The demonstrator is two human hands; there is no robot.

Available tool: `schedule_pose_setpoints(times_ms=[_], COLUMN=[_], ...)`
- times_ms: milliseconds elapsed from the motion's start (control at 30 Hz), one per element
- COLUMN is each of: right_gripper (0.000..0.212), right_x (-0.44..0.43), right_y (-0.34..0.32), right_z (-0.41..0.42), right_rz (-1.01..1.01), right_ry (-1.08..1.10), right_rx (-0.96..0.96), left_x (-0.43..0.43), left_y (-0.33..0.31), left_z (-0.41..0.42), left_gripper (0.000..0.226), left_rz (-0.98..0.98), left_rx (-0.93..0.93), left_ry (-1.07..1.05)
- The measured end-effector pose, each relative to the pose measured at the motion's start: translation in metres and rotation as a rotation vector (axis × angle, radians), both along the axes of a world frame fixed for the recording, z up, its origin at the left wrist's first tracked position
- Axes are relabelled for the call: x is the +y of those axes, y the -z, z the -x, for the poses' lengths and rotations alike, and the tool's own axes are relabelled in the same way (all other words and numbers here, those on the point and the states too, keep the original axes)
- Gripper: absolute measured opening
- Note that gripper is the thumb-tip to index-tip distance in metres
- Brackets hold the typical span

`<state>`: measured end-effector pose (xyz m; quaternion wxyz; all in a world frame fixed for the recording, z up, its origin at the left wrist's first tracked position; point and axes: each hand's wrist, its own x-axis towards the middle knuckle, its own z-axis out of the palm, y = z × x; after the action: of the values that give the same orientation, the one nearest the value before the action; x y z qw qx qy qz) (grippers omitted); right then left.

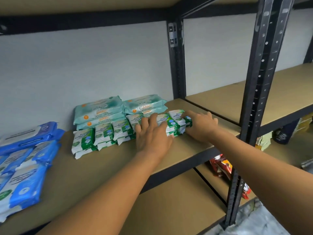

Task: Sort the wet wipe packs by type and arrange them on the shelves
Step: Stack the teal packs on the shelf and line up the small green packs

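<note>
A row of small green-and-white wipe packs (103, 133) runs along the brown shelf board (108, 167), stacked two high. Behind them sit two stacks of larger teal antibacterial packs (100, 109). Blue wipe packs (27, 167) lie piled at the left end. My left hand (152, 134) lies flat with straight fingers on the green packs near the row's right end. My right hand (199, 124) presses against the rightmost green packs (176, 116) from the right side, fingers extended over their top.
A black metal upright (177, 65) stands just behind the row's right end, and another post (259, 82) is at the front right. A neighbouring shelf (254, 99) extends to the right. Red snack bags (221, 167) sit on the lower level.
</note>
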<state>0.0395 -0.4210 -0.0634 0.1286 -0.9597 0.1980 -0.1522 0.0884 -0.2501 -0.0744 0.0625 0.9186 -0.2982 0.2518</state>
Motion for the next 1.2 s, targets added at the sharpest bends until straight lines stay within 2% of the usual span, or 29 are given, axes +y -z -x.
schedule_pose_setpoints(times_ms=[300, 533, 700, 800, 867, 1067, 1200], right_gripper=[0.045, 0.042, 0.050, 0.064, 0.066, 0.044, 0.038], right_x=[-0.004, 0.001, 0.003, 0.008, 0.013, 0.037, 0.062], right_y=[0.004, 0.004, 0.004, 0.001, -0.003, 0.002, 0.026], right_z=[-0.057, -0.077, -0.071, -0.054, -0.034, 0.064, 0.138], right_rz=[-0.072, -0.090, -0.063, -0.028, -0.013, -0.077, -0.178], right_ry=[-0.018, -0.029, -0.020, -0.008, -0.008, -0.115, -0.155], right_rx=[-0.040, -0.033, -0.017, 0.009, -0.011, -0.164, -0.319], left_x=[-0.014, -0.016, -0.013, -0.007, 0.001, 0.040, 0.066], left_y=[0.005, 0.006, 0.003, -0.002, -0.006, -0.005, 0.015], left_z=[-0.046, -0.061, -0.055, -0.038, -0.019, 0.068, 0.129], left_gripper=[0.046, 0.043, 0.046, 0.048, 0.047, 0.044, 0.035], left_rz=[-0.003, 0.022, 0.021, 0.058, 0.087, 0.305, 0.429], left_rx=[-0.052, -0.013, 0.011, 0.031, 0.045, 0.217, 0.240], left_ry=[-0.077, -0.104, -0.101, -0.096, -0.076, 0.056, 0.214])
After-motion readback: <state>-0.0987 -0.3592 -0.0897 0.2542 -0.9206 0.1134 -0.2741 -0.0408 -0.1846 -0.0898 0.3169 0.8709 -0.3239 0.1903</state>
